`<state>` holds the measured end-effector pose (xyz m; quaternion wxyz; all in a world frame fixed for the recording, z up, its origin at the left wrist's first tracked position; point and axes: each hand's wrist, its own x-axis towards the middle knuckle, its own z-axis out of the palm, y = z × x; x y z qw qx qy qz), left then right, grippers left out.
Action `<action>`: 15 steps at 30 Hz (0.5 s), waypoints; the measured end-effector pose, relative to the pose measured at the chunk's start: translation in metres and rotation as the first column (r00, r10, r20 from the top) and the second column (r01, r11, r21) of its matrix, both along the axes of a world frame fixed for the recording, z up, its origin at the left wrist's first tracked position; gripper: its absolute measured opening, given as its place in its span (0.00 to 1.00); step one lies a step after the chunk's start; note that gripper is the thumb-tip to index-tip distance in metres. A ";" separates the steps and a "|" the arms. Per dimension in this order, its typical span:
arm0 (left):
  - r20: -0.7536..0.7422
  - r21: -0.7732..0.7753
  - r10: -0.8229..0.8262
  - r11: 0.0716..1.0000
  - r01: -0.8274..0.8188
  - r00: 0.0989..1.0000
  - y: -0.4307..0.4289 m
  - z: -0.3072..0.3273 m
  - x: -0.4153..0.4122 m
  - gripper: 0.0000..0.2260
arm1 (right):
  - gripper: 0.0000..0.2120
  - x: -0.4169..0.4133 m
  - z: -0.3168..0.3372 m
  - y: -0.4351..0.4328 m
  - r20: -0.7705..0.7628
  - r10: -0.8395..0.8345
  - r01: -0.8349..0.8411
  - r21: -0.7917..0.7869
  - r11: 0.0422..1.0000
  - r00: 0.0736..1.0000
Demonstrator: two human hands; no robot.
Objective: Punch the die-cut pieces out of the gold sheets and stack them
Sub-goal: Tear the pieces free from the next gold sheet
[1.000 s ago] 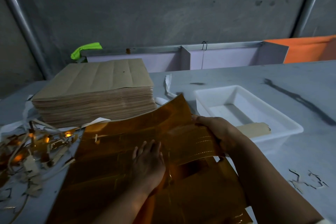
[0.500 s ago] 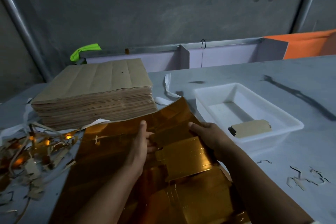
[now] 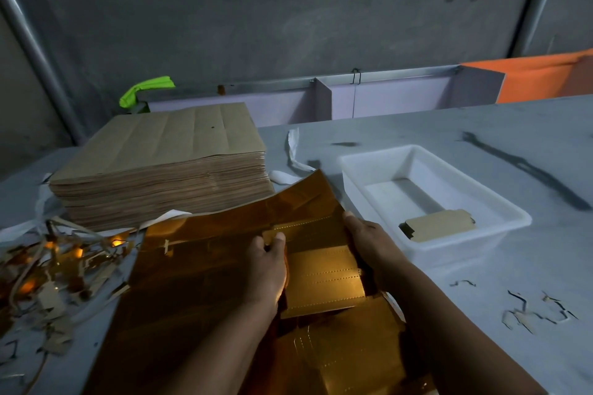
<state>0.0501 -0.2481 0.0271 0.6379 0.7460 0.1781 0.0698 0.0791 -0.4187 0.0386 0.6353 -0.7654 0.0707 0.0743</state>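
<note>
Taking the widest thing first, we have one grey table [image 3: 417, 125] carrying everything. On its far left sits one tall stack of brown sheets [image 3: 167, 167]. One gold sheet [image 3: 199, 285] lies in front of us, its far edge curling up off the table; whether more lie beneath it we cannot tell. A loose scrap heap [image 3: 48, 269] spreads out at the left. One white tray [image 3: 513, 218] stands to the right.

We hold one die-cut piece [image 3: 324, 279] between both hands, over the gold sheet and seemingly lifted from it. Its perforated lines run across from hand to hand. Our left hand [image 3: 268, 266] pinches the piece's upper left corner between thumb and fingers. Our right hand [image 3: 369, 244] grips its right edge, thumb on top, fingers tucked under and hidden.

In the tray we count one finished piece [image 3: 439, 229] showing, its long axis roughly left to right. The tray lies just right of and beyond our hands, so we judge the right hand nearer for stacking. A few small offcuts [image 3: 529, 314] dot the table at the right
</note>
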 end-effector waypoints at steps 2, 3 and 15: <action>0.069 0.052 0.013 0.998 -0.016 0.998 0.000 0.000 0.001 0.08 | 0.23 0.000 0.000 0.000 -0.013 -0.009 0.009 -0.015 1.000 1.000; 0.083 0.081 0.019 0.996 -0.026 0.996 0.001 -0.001 0.002 0.09 | 0.22 0.000 -0.001 0.001 -0.011 -0.013 0.013 -0.032 0.999 1.000; -0.009 -0.078 0.094 0.992 -0.095 0.995 0.029 -0.006 0.010 0.11 | 0.27 0.002 -0.009 -0.004 -0.014 -0.104 0.100 -0.167 0.981 0.995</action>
